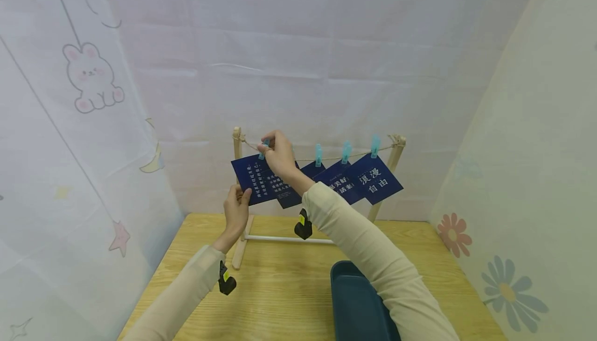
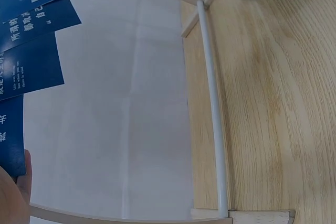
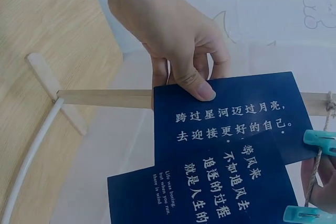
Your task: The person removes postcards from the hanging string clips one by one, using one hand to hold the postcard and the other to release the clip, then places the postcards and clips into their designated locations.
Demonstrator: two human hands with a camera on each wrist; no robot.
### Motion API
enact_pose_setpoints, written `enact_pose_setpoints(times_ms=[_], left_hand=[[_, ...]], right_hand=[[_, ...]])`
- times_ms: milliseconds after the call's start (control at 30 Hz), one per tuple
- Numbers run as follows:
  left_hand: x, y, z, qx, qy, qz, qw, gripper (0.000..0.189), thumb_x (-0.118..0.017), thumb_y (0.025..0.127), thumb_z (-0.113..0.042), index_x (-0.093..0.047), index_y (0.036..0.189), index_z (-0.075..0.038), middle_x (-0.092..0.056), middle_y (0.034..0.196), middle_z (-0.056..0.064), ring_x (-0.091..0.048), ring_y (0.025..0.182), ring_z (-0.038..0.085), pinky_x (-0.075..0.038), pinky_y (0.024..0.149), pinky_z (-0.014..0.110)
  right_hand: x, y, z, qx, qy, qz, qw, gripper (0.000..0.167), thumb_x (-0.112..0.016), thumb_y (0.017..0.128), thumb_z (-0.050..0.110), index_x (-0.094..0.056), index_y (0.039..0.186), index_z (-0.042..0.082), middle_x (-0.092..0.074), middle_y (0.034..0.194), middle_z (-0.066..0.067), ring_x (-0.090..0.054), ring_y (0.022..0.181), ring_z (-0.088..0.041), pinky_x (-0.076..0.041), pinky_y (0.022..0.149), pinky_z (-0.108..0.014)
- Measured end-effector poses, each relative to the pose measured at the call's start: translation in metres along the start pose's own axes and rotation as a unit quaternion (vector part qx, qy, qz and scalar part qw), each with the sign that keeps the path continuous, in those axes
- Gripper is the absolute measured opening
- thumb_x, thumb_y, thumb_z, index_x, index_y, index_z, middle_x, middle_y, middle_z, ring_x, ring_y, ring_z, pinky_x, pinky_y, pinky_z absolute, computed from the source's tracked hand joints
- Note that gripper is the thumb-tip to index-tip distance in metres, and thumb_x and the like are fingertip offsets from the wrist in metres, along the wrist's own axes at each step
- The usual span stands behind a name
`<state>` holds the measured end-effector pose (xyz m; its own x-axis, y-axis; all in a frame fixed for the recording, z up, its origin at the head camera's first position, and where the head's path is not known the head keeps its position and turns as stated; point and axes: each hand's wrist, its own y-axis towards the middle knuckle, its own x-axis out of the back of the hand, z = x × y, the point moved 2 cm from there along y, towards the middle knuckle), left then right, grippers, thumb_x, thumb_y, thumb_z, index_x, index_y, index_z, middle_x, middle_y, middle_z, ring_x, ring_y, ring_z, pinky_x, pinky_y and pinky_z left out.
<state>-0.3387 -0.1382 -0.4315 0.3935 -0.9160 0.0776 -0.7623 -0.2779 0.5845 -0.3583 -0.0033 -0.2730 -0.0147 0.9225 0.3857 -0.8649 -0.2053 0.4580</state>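
Left hand (image 1: pixel 237 210) pinches a dark blue card (image 1: pixel 247 172) by its lower-left corner, thumb on the printed face, other fingers behind. Right hand (image 1: pixel 281 158) pinches a light blue clip (image 3: pixel 319 139) above and right of that hold. The clip's nose lies over the card's top edge, at the cord (image 3: pixel 315 169); whether it bites fully, cannot tell.

Right of the right hand's pinch, a second card (image 3: pixel 131 198) hangs overlapping the first—easy to snag, I judge. A wooden post (image 1: pixel 238 146) stands just left of the same pinch.

Method, as judged: keep the lower corner steady and the top edge flat against the cord; seat the clip over both cord and card—not card alone—then ease off the clip before the corner, checking that the card hangs unaided.
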Motion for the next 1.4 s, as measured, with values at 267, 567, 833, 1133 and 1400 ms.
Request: enact_pose_setpoints(times_ms=[267, 567, 833, 1133, 1400], left_hand=[[0.0003, 0.0012, -0.0012, 0.001, -0.004, 0.001, 1.0, 0.017, -0.057, 0.1, -0.006, -0.056, 0.108, 0.008, -0.066, 0.102, 0.025, -0.065, 0.093, 0.039, -0.053, 0.084, 0.043], [0.0007, 0.0004, -0.0009, 0.001, 0.002, 0.0, 1.0, 0.013, -0.059, 0.099, -0.004, -0.057, 0.105, 0.008, -0.068, 0.1, 0.025, -0.067, 0.09, 0.039, -0.054, 0.08, 0.037], [0.0006, 0.0005, -0.0008, -0.007, 0.006, -0.005, 0.9999, 0.013, -0.058, 0.099, -0.003, -0.057, 0.104, 0.008, -0.068, 0.099, 0.025, -0.067, 0.089, 0.04, -0.052, 0.076, 0.028], [0.0021, -0.0015, 0.0025, -0.017, 0.001, -0.01, 0.9998, 0.014, -0.059, 0.098, -0.003, -0.057, 0.105, 0.009, -0.067, 0.098, 0.026, -0.067, 0.089, 0.04, -0.054, 0.077, 0.028], [0.0058, -0.0027, 0.0061, -0.016, -0.004, -0.017, 0.9997, 0.015, -0.06, 0.097, -0.003, -0.057, 0.103, 0.01, -0.067, 0.097, 0.027, -0.067, 0.09, 0.042, -0.052, 0.077, 0.022]], right_hand=[[-0.0022, -0.0011, -0.0023, 0.038, -0.036, -0.058, 0.9969, 0.011, -0.06, 0.099, 0.005, -0.06, 0.109, 0.001, -0.066, 0.088, -0.011, -0.064, 0.074, -0.022, -0.047, 0.063, -0.03], [-0.0025, -0.0036, -0.0023, 0.074, -0.051, -0.095, 0.9914, 0.006, -0.064, 0.096, 0.003, -0.062, 0.1, 0.0, -0.07, 0.086, -0.013, -0.066, 0.071, -0.021, -0.047, 0.059, -0.028], [0.0006, -0.0036, 0.0, 0.105, -0.045, -0.12, 0.9862, 0.006, -0.064, 0.094, -0.001, -0.063, 0.1, -0.003, -0.071, 0.088, -0.014, -0.067, 0.071, -0.022, -0.046, 0.058, -0.027], [0.0023, -0.0056, 0.0016, 0.121, -0.03, -0.141, 0.9821, 0.006, -0.065, 0.093, -0.004, -0.062, 0.098, -0.004, -0.07, 0.089, -0.015, -0.068, 0.074, -0.023, -0.049, 0.059, -0.027], [0.0017, -0.0079, 0.0059, 0.149, -0.005, -0.165, 0.9749, 0.006, -0.063, 0.091, -0.008, -0.06, 0.096, -0.004, -0.069, 0.091, -0.016, -0.07, 0.076, -0.027, -0.054, 0.065, -0.027]])
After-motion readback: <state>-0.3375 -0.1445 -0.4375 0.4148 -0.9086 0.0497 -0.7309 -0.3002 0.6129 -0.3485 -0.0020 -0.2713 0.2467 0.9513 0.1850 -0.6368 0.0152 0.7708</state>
